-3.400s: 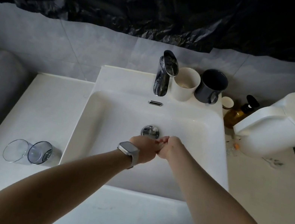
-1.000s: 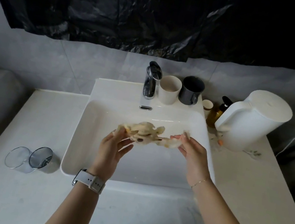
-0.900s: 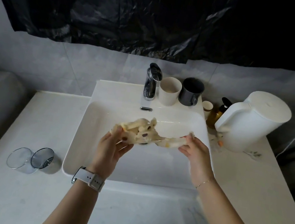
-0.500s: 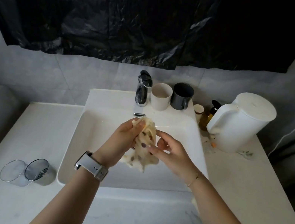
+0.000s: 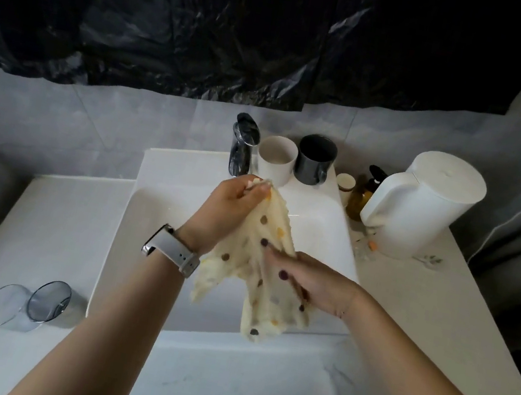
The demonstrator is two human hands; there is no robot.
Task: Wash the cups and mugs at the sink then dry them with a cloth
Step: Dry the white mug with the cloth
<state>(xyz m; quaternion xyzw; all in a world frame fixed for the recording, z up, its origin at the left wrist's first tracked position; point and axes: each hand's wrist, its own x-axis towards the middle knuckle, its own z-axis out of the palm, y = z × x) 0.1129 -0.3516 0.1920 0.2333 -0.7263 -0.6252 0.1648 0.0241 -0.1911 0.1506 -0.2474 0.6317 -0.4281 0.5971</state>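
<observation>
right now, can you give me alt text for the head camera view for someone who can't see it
Over a white sink, a person's left hand pinches the top of a cream polka-dot cloth while the right hand grips it lower down. A white cup and dark mug stand beside the faucet; a clear glass lies on its side on the left counter.

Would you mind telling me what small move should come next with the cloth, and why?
Probably reach the right hand for the white cup beside the tap. The left hand pinches the spotted cloth by its top, so it hangs open over the sink, while both hands hold no cup.
</observation>
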